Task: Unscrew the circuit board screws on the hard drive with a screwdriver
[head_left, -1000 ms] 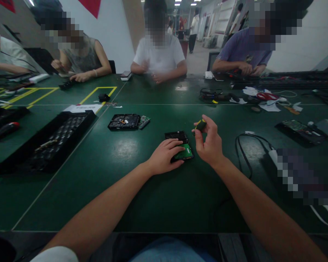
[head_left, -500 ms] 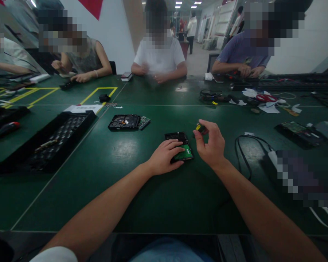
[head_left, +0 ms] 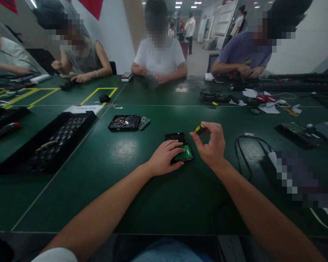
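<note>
A black hard drive [head_left: 177,138] with a green circuit board [head_left: 183,155] on top lies on the green table [head_left: 142,196] in front of me. My left hand [head_left: 164,158] rests flat on its near left side, fingers pressed down on the board. My right hand [head_left: 211,145] is pinched around a small screwdriver with a black and yellow handle [head_left: 200,128], held just right of the drive and tilted toward it. The screwdriver's tip is hidden behind my fingers.
A second opened hard drive [head_left: 124,122] with a loose board lies farther left. A long black tray [head_left: 47,142] sits at the left, a red-handled tool [head_left: 4,130] beyond it. Black cables [head_left: 244,149] and a board [head_left: 299,130] lie right. Three people sit across the table.
My right hand has lowered slightly and turned the screwdriver handle between its fingers, bringing it closer to the drive. My left hand has stayed on the drive.
</note>
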Demonstrator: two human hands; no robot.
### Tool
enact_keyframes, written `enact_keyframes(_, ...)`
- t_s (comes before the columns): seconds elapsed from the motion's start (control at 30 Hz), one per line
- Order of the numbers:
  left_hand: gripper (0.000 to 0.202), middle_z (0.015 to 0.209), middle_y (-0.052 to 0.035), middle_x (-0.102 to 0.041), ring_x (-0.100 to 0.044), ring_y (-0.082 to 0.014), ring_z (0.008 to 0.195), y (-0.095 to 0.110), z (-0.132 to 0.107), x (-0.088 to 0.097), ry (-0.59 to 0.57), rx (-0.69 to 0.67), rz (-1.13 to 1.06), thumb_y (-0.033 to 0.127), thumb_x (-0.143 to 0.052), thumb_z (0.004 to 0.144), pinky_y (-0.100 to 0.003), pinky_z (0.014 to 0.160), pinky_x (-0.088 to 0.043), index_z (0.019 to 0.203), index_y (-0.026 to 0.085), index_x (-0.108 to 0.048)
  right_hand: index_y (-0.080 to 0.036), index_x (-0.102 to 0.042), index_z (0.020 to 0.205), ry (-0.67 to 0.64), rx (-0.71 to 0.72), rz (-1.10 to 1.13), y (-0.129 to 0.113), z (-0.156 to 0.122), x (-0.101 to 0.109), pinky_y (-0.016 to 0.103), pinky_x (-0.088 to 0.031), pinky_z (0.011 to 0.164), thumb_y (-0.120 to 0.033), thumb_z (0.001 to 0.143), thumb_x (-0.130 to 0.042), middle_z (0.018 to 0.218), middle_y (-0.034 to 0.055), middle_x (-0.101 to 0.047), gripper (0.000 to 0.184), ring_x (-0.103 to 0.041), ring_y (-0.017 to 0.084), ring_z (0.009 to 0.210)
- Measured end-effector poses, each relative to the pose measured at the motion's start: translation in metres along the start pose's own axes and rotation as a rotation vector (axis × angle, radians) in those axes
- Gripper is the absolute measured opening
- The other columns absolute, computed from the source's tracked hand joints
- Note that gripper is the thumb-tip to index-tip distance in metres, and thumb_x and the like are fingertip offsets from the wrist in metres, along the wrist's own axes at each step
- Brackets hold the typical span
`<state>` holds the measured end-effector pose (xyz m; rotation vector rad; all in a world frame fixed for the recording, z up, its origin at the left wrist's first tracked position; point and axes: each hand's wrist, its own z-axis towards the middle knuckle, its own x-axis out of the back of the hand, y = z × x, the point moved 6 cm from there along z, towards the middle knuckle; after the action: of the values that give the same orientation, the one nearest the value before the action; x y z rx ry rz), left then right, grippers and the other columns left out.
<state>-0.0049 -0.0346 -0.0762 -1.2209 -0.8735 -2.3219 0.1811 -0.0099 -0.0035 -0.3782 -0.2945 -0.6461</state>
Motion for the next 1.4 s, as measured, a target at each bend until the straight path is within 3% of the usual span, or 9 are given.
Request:
enact_keyframes(0.13,0.048,0.149,-0.0136,-0.062,-0.051,-0.0347,0.146,0.001,0.000,0.001,0.006,0.000,0.000,0.041,-0.074,0.091,-0.057,0.121,-0.043,0.133,0.021,-0.065,-0.029,-0.053,0.136,0.006,-0.017,0.002,0.002,-0.001,0.001,0.041,-0.062,0.080,-0.033,0.095,-0.076,0.117,0.0083,-0.067,0.047,-0.069,0.025,0.101)
enact_keyframes(0.33,0.048,0.151,-0.0129,-0.060,-0.050,-0.0347,0.147,0.001,0.000,0.001,-0.009,0.008,-0.009,0.041,-0.073,0.092,-0.059,0.120,-0.043,0.135,0.023,-0.064,-0.029,-0.040,0.155,-0.132,-0.076,0.066,0.004,-0.007,-0.010,0.049,-0.062,0.093,-0.028,0.104,-0.056,0.140,0.0135,-0.065,0.053,-0.072,0.028,0.108)
enact_keyframes(0.57,0.048,0.151,-0.0126,-0.060,-0.050,-0.0345,0.147,0.000,0.001,0.000,-0.019,0.014,0.001,0.042,-0.073,0.092,-0.059,0.121,-0.043,0.135,0.023,-0.065,-0.030,-0.059,0.134,-0.081,-0.058,0.003,-0.003,0.005,0.001,0.041,-0.060,0.079,-0.033,0.100,-0.067,0.113,0.0086,-0.066,0.036,-0.066,0.024,0.095)
enact_keyframes(0.7,0.048,0.151,-0.0124,-0.061,-0.051,-0.0338,0.147,0.001,0.002,0.001,-0.022,0.018,0.021,0.043,-0.072,0.094,-0.058,0.122,-0.042,0.136,0.023,-0.064,-0.028,-0.062,0.128,-0.111,-0.072,0.008,-0.004,0.018,0.001,0.037,-0.058,0.076,-0.031,0.101,-0.066,0.110,0.0074,-0.068,0.027,-0.066,0.020,0.083)
enact_keyframes(0.8,0.048,0.151,-0.0128,-0.061,-0.051,-0.0335,0.147,0.001,0.004,0.001,-0.016,0.030,0.043,0.044,-0.070,0.096,-0.057,0.123,-0.042,0.137,0.021,-0.064,-0.025,-0.064,0.125,-0.158,-0.098,-0.002,0.000,0.028,-0.002,0.038,-0.057,0.078,-0.029,0.101,-0.063,0.103,0.0067,-0.071,0.025,-0.067,0.021,0.082)
enact_keyframes(1.07,0.048,0.154,-0.0133,-0.058,-0.049,-0.0344,0.148,-0.005,0.013,-0.004,-0.015,0.083,0.061,0.045,-0.067,0.097,-0.058,0.124,-0.040,0.139,0.022,-0.061,-0.024,-0.066,0.116,-0.375,-0.362,0.154,0.026,0.057,-0.015,0.033,-0.053,0.068,-0.038,0.100,-0.064,0.089,0.0028,-0.074,0.022,-0.069,0.019,0.070)
enact_keyframes(1.23,0.049,0.152,-0.0129,-0.058,-0.048,-0.0349,0.148,-0.013,0.022,-0.005,-0.027,0.085,0.046,0.044,-0.069,0.096,-0.059,0.123,-0.041,0.140,0.024,-0.060,-0.023,-0.069,0.095,-0.489,-0.378,0.208,0.025,0.080,-0.017,0.030,-0.048,0.061,-0.046,0.101,-0.063,0.081,0.0021,-0.074,0.025,-0.068,0.018,0.066)
enact_keyframes(1.4,0.050,0.153,-0.0130,-0.057,-0.047,-0.0354,0.149,-0.019,0.024,-0.007,-0.020,0.089,0.033,0.046,-0.068,0.097,-0.061,0.123,-0.041,0.141,0.024,-0.059,-0.022,-0.069,0.100,-0.579,-0.439,0.255,0.028,0.086,-0.015,0.030,-0.051,0.061,-0.040,0.099,-0.067,0.089,0.0023,-0.078,0.018,-0.067,0.014,0.058)
